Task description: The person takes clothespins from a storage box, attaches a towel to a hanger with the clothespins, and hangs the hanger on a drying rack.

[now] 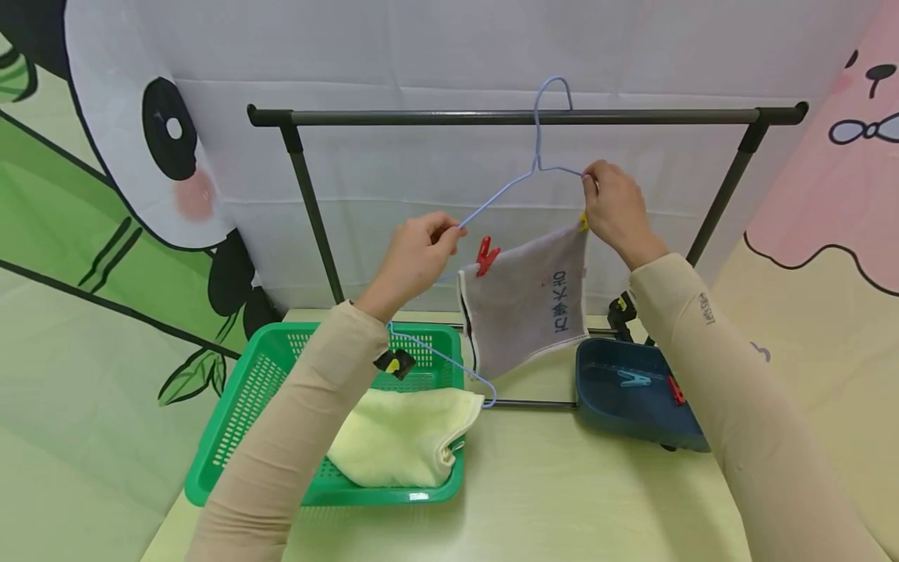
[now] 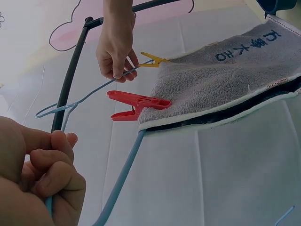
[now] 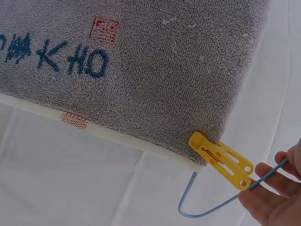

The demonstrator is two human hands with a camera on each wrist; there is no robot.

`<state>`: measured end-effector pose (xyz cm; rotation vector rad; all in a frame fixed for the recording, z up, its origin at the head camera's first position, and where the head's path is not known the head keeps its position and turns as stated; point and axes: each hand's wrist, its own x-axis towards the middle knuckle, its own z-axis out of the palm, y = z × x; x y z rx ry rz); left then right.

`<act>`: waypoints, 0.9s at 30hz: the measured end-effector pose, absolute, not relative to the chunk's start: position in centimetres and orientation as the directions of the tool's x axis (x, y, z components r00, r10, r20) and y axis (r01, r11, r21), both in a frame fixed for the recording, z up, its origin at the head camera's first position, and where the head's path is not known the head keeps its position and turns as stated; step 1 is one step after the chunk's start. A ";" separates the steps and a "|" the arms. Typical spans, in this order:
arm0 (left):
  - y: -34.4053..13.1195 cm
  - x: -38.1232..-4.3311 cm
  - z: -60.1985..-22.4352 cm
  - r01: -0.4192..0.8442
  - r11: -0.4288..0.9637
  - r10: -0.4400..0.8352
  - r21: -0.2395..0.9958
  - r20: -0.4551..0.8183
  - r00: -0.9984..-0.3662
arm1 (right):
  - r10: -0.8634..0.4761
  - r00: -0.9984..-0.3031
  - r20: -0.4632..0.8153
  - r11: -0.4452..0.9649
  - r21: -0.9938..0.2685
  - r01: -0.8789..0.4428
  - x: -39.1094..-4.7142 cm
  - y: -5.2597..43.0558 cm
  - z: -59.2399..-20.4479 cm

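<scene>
A light-blue wire hanger (image 1: pixel 500 190) is held at an angle, its hook overlapping the dark rail (image 1: pixel 421 118) in the head view. My left hand (image 1: pixel 420 261) pinches the hanger's left arm, and my right hand (image 1: pixel 618 207) pinches its right arm near the shoulder. From the hanger hangs a grey towel (image 1: pixel 527 300) with dark blue lettering. A red clothespin (image 2: pixel 138 104) grips one corner of the towel. At the other corner is a yellow clothespin (image 3: pixel 221 160), with my right fingertips right beside it. The hanger's lower left end reaches down over the basket in the head view.
Below my left arm stands a green basket (image 1: pixel 228 414) with a folded yellow towel (image 1: pixel 407 437). A dark blue tray (image 1: pixel 618 417) at the right holds a light-blue clothespin (image 1: pixel 634 378) and a red one. The rack's dark posts (image 1: pixel 312 211) rise at both sides.
</scene>
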<state>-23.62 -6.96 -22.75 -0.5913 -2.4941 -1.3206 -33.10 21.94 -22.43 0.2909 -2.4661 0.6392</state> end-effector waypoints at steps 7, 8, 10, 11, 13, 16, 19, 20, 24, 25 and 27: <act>-6.6 -24.3 -23.7 0.445 0.494 0.241 0.747 0.374 -0.896 | -0.098 -0.859 0.503 0.862 -0.388 -0.325 -33.2 22.4 -23.3; -6.5 -24.3 -23.8 0.446 0.495 0.240 0.746 0.376 -0.895 | -0.101 -0.862 0.496 0.862 -0.389 -0.325 -33.2 22.4 -23.4; -6.4 -24.4 -24.1 0.444 0.495 0.241 0.747 0.373 -0.896 | -0.102 -0.871 0.480 0.862 -0.395 -0.318 -33.2 22.5 -23.7; -6.4 -24.4 -24.2 0.445 0.494 0.244 0.746 0.373 -0.895 | -0.101 -0.875 0.473 0.861 -0.399 -0.315 -33.2 22.5 -23.9; -6.3 -24.5 -24.5 0.441 0.498 0.250 0.747 0.363 -0.897 | -0.103 -0.885 0.455 0.860 -0.406 -0.308 -33.2 22.7 -24.2; -6.0 -24.6 -24.9 0.436 0.500 0.255 0.748 0.354 -0.900 | -0.106 -0.889 0.445 0.861 -0.407 -0.306 -33.3 22.9 -24.7; -5.6 -24.7 -25.2 0.450 0.495 0.255 0.744 0.370 -0.893 | -0.106 -0.885 0.453 0.859 -0.406 -0.312 -33.3 23.2 -24.9; -5.5 -24.7 -25.3 0.458 0.491 0.257 0.741 0.378 -0.889 | -0.105 -0.882 0.459 0.860 -0.404 -0.313 -33.3 23.3 -25.0; -4.9 -25.0 -25.9 0.489 0.475 0.269 0.732 0.408 -0.873 | -0.092 -0.876 0.474 0.861 -0.405 -0.310 -33.4 23.7 -25.1; -4.7 -25.1 -26.0 0.492 0.475 0.270 0.729 0.412 -0.870 | -0.090 -0.874 0.477 0.861 -0.404 -0.309 -33.5 23.9 -25.1; -4.5 -25.2 -26.3 0.503 0.479 0.272 0.720 0.423 -0.864 | -0.087 -0.874 0.477 0.863 -0.402 -0.306 -33.5 24.1 -25.2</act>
